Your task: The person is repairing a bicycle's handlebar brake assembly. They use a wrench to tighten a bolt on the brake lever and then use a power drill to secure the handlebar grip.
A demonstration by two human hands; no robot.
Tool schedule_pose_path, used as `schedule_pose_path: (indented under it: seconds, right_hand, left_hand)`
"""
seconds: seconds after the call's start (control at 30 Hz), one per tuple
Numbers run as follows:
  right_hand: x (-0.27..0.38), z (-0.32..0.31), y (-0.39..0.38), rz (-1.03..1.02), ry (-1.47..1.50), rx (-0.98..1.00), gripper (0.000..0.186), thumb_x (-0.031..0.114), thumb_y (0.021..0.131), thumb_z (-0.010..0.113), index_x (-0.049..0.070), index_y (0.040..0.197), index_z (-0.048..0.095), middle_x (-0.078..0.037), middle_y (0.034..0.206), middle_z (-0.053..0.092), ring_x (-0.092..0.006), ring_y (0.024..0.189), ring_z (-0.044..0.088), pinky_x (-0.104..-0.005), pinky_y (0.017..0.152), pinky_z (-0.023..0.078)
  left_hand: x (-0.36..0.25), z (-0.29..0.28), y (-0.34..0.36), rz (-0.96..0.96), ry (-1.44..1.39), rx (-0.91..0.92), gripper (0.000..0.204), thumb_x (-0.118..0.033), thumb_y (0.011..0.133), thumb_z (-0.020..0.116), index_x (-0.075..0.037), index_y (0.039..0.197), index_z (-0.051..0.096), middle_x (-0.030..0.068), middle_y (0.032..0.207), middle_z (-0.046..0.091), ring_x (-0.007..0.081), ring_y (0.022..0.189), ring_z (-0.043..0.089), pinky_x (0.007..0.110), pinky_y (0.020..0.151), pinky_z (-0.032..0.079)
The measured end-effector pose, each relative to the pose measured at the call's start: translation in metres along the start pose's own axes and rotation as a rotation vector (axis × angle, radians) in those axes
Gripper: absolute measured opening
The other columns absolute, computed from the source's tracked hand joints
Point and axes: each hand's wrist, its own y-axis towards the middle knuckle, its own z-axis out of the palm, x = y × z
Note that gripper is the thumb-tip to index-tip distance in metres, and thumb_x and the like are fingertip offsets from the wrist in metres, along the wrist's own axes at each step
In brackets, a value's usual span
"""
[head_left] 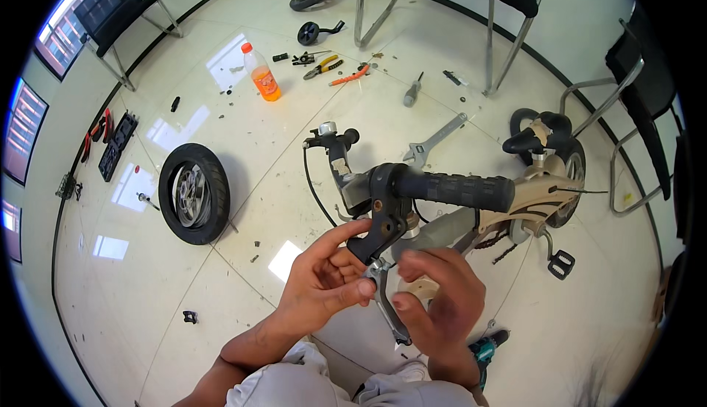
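Note:
In front of me stands a child's bicycle with a beige frame (536, 197), its handlebar turned toward me. A ribbed black rubber grip (460, 188) points right, next to a black brake lever bracket (384, 212). A silver brake lever (384, 300) hangs below that bracket. My left hand (320, 278) pinches the lever's upper end between thumb and fingers, its index finger against the bracket. My right hand (445, 296) is just right of the lever, fingers curled and thumb apart, with nothing visible between them. A bell (327, 128) sits at the handlebar's far end.
A loose wheel (194, 193) stands to the left. Beyond the handlebar lie an adjustable wrench (434, 140), a screwdriver (413, 92), pliers (322, 68) and an orange drink bottle (261, 73). A toolbox tray (118, 146) is far left; a teal power tool (483, 355) lies near my right forearm.

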Motion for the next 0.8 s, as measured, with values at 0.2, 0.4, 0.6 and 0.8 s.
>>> schedule_pose_path:
  seconds: [0.2, 0.4, 0.6, 0.8]
  right_hand:
    - [-0.001, -0.001, 0.017, 0.103, 0.085, 0.154, 0.018, 0.0, 0.083, 0.075, 0.001, 0.101, 0.073, -0.01, 0.092, 0.07, -0.0156, 0.076, 0.069, -0.0265, 0.065, 0.054]
    - [-0.017, 0.002, 0.018, 0.165, 0.277, 0.215, 0.016, 0.0, 0.085, 0.074, -0.002, 0.101, 0.07, -0.012, 0.094, 0.068, -0.0162, 0.079, 0.067, -0.0263, 0.07, 0.053]
    - [-0.02, 0.005, 0.011, 0.146, 0.22, 0.163, 0.015, 0.0, 0.085, 0.074, 0.0, 0.099, 0.069, -0.01, 0.093, 0.068, -0.0169, 0.077, 0.068, -0.0277, 0.069, 0.055]
    - [-0.023, 0.009, 0.009, 0.14, 0.222, 0.136, 0.015, 0.001, 0.085, 0.075, -0.001, 0.096, 0.066, -0.01, 0.093, 0.067, -0.0156, 0.072, 0.065, -0.027, 0.065, 0.052]
  left_hand:
    - [-0.007, -0.002, 0.0, -0.042, 0.046, -0.043, 0.074, -0.004, 0.085, 0.077, -0.001, 0.149, 0.039, 0.0079, 0.09, 0.068, 0.0103, 0.078, 0.064, 0.025, 0.068, 0.052]
    - [-0.015, -0.006, -0.001, -0.036, 0.058, -0.034, 0.073, -0.007, 0.084, 0.079, 0.0, 0.147, 0.041, 0.0068, 0.085, 0.069, 0.0098, 0.076, 0.064, 0.024, 0.067, 0.051]
    - [-0.017, -0.004, 0.001, -0.024, 0.058, -0.035, 0.074, -0.006, 0.084, 0.079, 0.001, 0.147, 0.04, 0.0084, 0.086, 0.07, 0.0099, 0.076, 0.065, 0.022, 0.066, 0.05]
    - [-0.02, 0.001, -0.001, 0.075, 0.061, -0.052, 0.083, -0.003, 0.083, 0.08, 0.002, 0.15, 0.031, 0.01, 0.085, 0.071, 0.0101, 0.075, 0.066, 0.022, 0.068, 0.05]
